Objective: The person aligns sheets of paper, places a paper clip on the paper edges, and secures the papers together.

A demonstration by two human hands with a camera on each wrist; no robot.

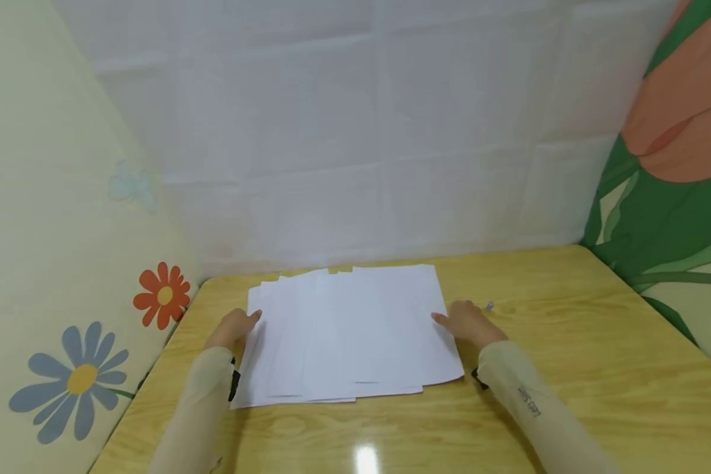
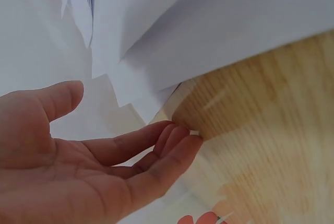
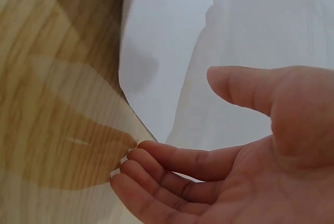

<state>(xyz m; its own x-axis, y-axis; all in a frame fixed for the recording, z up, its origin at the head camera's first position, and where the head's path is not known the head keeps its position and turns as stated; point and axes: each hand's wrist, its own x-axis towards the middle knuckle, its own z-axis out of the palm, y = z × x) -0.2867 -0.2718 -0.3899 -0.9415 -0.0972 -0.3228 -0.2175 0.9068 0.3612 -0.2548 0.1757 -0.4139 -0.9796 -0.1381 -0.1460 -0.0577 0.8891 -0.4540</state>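
Note:
White paper sheets (image 1: pixel 343 336) lie fanned out in an uneven, overlapping spread on the wooden table (image 1: pixel 296 434). At the spread's left side is my left hand (image 1: pixel 232 328); in the left wrist view its thumb stands apart from the fingers (image 2: pixel 133 143), whose tips touch the tabletop close to the corners of the sheets (image 2: pixel 162 72). My right hand (image 1: pixel 473 324) is at the opposite side. The right wrist view has its fingertips on the table right by a slightly lifted sheet corner (image 3: pixel 154 78), thumb raised and spread away. Neither hand pinches the paper.
A small purplish item (image 1: pixel 489 306) lies just beyond the right hand. A white sheet-covered wall (image 1: pixel 355 131) rises behind the table, with flower-printed panels left (image 1: pixel 53 230) and right (image 1: pixel 669 217). Light reflects off the table's near part.

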